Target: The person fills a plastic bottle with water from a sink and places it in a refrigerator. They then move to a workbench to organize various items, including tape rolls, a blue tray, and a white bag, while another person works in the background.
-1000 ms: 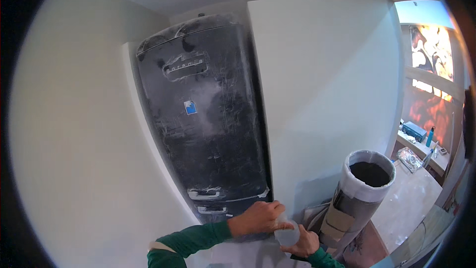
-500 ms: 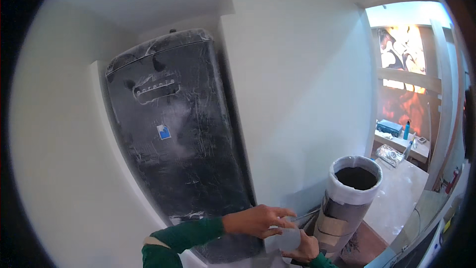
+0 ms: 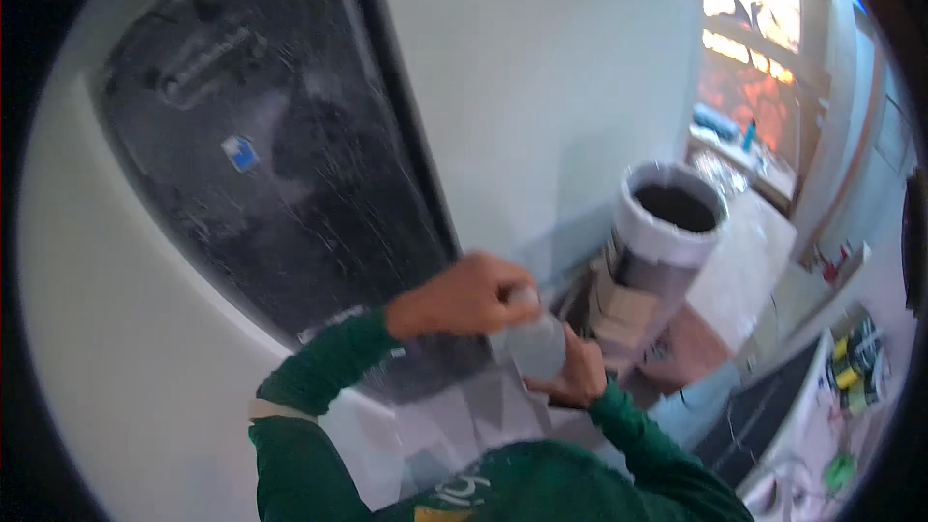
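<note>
In front of my chest, my right hand (image 3: 580, 367) is wrapped round the far side of a pale, translucent rounded object (image 3: 537, 348), blurred, perhaps a plastic cup or bottle. My left hand (image 3: 469, 295) is closed in a pinch at the upper end of the same object. Motion smear hides whether the fingers hold a separate small part there. Beyond my left hand stands a dark refrigerator (image 3: 280, 164) under dusty wrinkled plastic film, with a blue and white sticker (image 3: 240, 154) on its door.
A tall cylinder with a white wrapped rim (image 3: 633, 213) and dark hollow top stands right of my hands, with cardboard (image 3: 623, 304) against it. Behind it lies a pale board (image 3: 759, 271). A white counter with cans (image 3: 855, 358) is at the lower right. Walls flank the refrigerator.
My view has tipped down, bringing my torso and the counter at the right into sight. My left fingers, spread beside the pale object before, are now closed at its top.
</note>
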The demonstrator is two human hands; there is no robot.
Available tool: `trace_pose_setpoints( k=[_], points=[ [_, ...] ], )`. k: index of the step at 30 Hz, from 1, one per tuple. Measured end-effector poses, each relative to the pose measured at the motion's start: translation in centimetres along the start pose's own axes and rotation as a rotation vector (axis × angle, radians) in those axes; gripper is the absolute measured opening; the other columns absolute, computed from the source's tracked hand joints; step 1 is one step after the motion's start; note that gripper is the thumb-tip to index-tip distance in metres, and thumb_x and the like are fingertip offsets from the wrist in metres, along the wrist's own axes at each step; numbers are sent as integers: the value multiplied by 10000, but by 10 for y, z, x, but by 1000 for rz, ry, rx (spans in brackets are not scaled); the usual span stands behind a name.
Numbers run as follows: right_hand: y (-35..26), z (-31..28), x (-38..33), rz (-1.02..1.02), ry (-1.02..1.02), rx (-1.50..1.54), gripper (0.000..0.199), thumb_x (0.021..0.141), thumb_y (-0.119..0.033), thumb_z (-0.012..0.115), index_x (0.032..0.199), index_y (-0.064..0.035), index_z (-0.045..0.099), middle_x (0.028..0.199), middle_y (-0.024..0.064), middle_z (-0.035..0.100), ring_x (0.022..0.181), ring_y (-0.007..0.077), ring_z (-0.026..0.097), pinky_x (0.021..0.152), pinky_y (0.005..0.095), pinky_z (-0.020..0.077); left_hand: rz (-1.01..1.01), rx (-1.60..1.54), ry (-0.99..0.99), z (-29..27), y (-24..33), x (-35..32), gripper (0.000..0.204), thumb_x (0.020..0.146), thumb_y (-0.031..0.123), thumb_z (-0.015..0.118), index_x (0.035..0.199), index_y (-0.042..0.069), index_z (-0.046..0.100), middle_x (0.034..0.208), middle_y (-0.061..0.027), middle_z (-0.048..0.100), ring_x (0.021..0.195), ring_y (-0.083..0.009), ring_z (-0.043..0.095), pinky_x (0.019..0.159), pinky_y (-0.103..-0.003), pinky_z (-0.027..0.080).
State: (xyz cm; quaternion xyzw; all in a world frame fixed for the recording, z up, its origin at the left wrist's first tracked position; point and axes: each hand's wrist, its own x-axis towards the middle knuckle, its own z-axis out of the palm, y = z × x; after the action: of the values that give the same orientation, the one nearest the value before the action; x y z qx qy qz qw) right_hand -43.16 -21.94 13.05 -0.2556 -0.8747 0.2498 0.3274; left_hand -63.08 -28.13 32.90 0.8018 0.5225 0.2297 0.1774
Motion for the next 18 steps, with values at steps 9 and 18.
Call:
trace_pose_setpoints(
  k=[9, 18],
  points=[
    [-56, -48, -6, 46, 54, 109, 809, 542, -389, 813, 1178, -8, 490, 858, 187, 672, 792, 353, 678, 718, 430, 545, -226, -541, 626, -3, 0, -53, 144, 836, 94, 680, 927, -17, 681, 660, -25, 607, 531, -51, 518, 473, -188, 386],
    [-106, -113, -34, -88, 130, 279, 690, 564, -219, 856, 1165, -58, 557, 1000, 140, 669, 884, 301, 680, 800, 371, 530, -611, -554, 673, 114, -114, -133, 166, 858, 157, 667, 843, -8, 678, 611, -39, 598, 496, -73, 524, 441, -210, 393]
  ],
)
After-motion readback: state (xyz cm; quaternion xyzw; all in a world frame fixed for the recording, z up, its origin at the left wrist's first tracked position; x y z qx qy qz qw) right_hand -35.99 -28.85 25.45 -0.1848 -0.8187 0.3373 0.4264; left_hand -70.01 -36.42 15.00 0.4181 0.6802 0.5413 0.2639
